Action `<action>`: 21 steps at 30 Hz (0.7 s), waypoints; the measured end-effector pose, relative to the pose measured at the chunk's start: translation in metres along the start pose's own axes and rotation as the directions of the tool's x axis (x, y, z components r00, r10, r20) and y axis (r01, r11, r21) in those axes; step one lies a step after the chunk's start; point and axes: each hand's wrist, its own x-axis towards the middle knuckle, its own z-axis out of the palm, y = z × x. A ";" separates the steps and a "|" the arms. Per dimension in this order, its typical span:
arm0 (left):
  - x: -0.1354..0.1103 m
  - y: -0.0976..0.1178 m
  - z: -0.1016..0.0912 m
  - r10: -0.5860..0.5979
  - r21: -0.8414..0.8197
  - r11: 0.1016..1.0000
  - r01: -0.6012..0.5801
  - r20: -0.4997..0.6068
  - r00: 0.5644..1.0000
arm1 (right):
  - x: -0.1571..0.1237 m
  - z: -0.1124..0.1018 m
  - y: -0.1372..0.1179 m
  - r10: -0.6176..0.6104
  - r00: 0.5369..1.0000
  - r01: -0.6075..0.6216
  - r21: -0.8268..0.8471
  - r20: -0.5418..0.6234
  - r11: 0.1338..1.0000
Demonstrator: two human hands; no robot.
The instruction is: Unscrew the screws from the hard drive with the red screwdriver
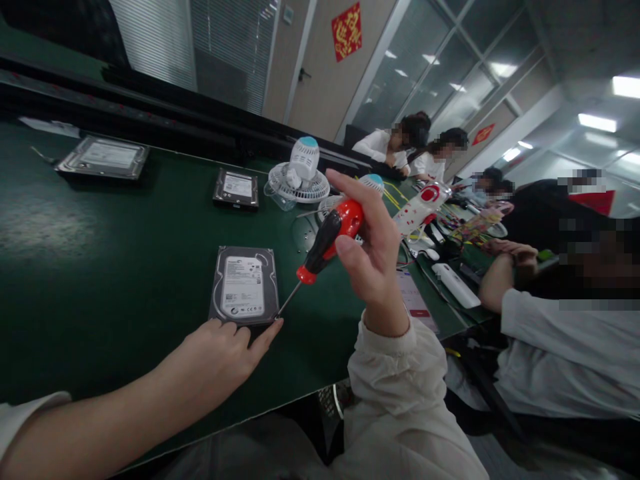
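Note:
A hard drive [243,285] with a white label lies flat on the green table in front of me. My left hand [220,357] is closed at its near edge, fingers bent against the drive and partly hidden. One digit stretches to the drive's near right corner. In my right hand [373,250] is a red and black screwdriver [327,243], gripped by the handle and tilted. Its shaft runs down to that same corner, where the tip meets the drive beside my left digit. Whether a screw sits under the tip is too small to tell.
A smaller drive [236,189] and another drive [105,159] lie farther back on the green table [125,280]. White fans [300,180], tiny screws [306,235], a phone [413,293] and a white power bank-like box [456,285] are nearby. A person's sleeve [560,347] is at right.

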 end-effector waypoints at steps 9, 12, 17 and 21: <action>-0.002 0.000 -0.002 0.000 0.006 1.000 0.000 0.009 1.000 | -0.001 -0.001 -0.002 0.053 0.998 -0.053 0.002 0.026 0.999; -0.001 -0.001 -0.003 0.008 0.005 1.000 -0.009 0.030 1.000 | 0.000 -0.002 -0.003 0.040 0.999 -0.039 -0.040 0.011 0.998; 0.001 -0.001 -0.004 0.000 0.003 1.000 0.000 0.054 0.999 | -0.002 -0.001 0.000 0.050 0.999 -0.050 -0.045 0.010 0.998; 0.000 -0.001 -0.004 0.005 0.001 1.000 -0.005 0.037 0.999 | -0.002 0.000 0.003 0.022 0.999 -0.024 0.041 0.047 0.999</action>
